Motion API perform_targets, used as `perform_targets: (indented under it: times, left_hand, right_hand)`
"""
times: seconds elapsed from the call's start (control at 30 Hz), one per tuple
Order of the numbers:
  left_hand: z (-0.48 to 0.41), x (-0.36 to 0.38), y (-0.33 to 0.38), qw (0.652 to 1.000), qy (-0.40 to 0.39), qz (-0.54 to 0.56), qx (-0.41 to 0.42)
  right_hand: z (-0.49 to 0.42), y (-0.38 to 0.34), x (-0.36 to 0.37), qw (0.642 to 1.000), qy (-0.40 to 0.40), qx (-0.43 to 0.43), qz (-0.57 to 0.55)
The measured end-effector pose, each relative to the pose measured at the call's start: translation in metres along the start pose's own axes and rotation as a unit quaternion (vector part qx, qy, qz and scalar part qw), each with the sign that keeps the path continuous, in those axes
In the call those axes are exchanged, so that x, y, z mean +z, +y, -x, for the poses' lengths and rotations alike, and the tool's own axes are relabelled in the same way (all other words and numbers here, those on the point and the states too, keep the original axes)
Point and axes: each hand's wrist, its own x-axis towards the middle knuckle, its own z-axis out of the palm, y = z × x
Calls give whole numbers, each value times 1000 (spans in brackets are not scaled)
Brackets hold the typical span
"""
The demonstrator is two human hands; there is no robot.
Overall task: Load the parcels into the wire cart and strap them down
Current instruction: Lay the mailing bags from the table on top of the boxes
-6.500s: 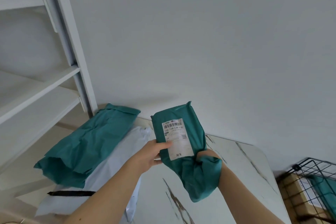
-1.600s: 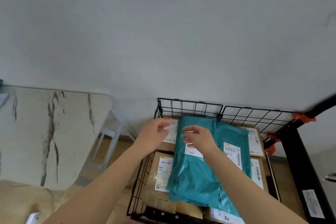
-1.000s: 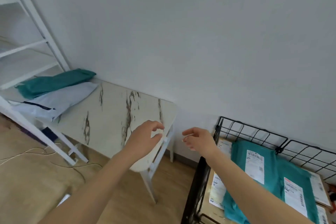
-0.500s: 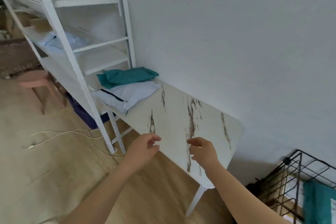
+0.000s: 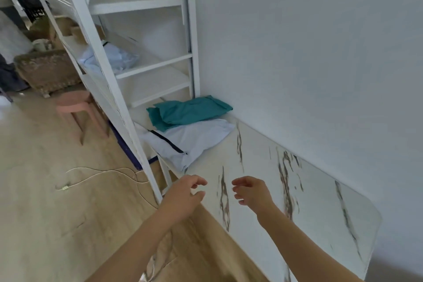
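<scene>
A teal parcel bag (image 5: 188,112) lies on top of a pale blue-white parcel bag (image 5: 190,138) at the far end of the marble-patterned table (image 5: 320,201), close to the wall. My left hand (image 5: 183,197) hovers over the table's near edge with loosely curled fingers and holds nothing. My right hand (image 5: 251,191) hangs above the tabletop beside it, fingers also relaxed and empty. Both hands are well short of the parcels. The wire cart is out of view.
A white metal shelf rack (image 5: 109,89) stands left of the table, with a pale blue bag (image 5: 109,58) on one shelf. A pink stool (image 5: 75,107), a woven basket (image 5: 45,71) and a white cable (image 5: 100,174) occupy the wooden floor at left.
I put the teal parcel into the wire cart and let go. My view has since swung left to the table, the cart has left the frame, and both empty hands have moved toward the parcels.
</scene>
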Motion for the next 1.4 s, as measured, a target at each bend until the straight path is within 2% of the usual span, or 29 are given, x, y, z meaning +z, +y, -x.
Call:
perform_targets:
  times: [0.2, 0.43, 0.77, 0.9, 1.0, 1.1, 1.17, 1.23, 1.3, 1.4]
  left_hand:
    - [-81, -39, -10, 999, 16, -36, 1]
    - [-148, -59, -35, 999, 29, -15, -15]
    - [-270, -123, -63, 997, 34, -34, 63]
    - [-315, -136, -80, 996, -4, -68, 57]
    - [-343, -141, -91, 987, -7, -156, 47]
    - [-366, -146, -103, 978, -48, -199, -38]
    - [-376, -151, -113, 976, -96, -165, -105]
    - [-384, -154, -117, 979, -137, -47, -145]
    - [-389, -152, -110, 975, -143, 62, -156]
    - [-393, -147, -91, 961, -177, 130, -167]
  right_hand:
    - [-81, -48, 33, 999, -40, -6, 11]
    - [-142, -80, 56, 998, -39, 29, 26]
    - [-197, -135, 85, 998, 19, 42, 37]
    - [-220, -150, 99, 996, 53, 50, 46]
    - [-233, -156, 115, 996, 52, 59, 47]
    - [-243, -160, 126, 995, 51, 69, 56]
    - [-248, -162, 127, 994, 57, 74, 62]
    - [-252, -164, 125, 992, 66, 81, 70]
    - [-255, -166, 122, 990, 80, 85, 74]
    - [-256, -167, 116, 989, 95, 87, 76]
